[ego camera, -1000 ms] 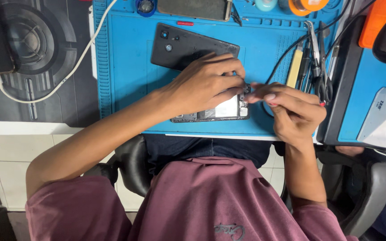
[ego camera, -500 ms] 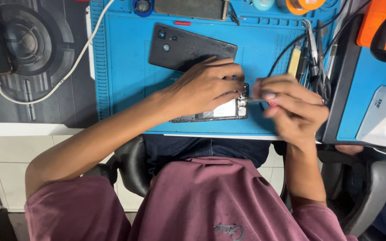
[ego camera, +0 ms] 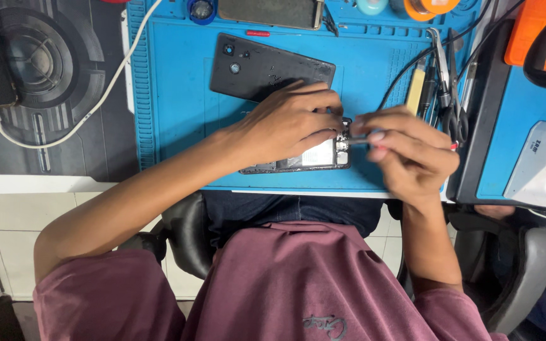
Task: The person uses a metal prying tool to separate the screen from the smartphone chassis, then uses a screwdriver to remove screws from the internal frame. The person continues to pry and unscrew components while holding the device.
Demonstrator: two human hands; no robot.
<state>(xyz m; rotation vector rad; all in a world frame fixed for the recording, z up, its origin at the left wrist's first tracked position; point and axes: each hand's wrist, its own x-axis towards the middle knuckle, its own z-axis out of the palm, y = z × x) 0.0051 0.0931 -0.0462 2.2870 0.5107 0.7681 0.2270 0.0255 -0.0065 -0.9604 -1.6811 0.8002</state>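
Your left hand is lying flat over the opened phone, fingers spread and pressing it onto the blue work mat; it is steadying rather than gripping. Your right hand is closing its fingers around a thin metal tool, whose tip is meeting the phone's exposed upper end, just beside your left fingertips. The phone is sitting at the mat's near edge, directly in front of you. Its detached black back cover is resting just beyond, partly under your left hand. Tweezers and cutters are lying at the mat's right side. To do this well, you are best keeping the left palm's downward pressure even, and working the tool with small wrist motions so that the tip is not slipping across the board.
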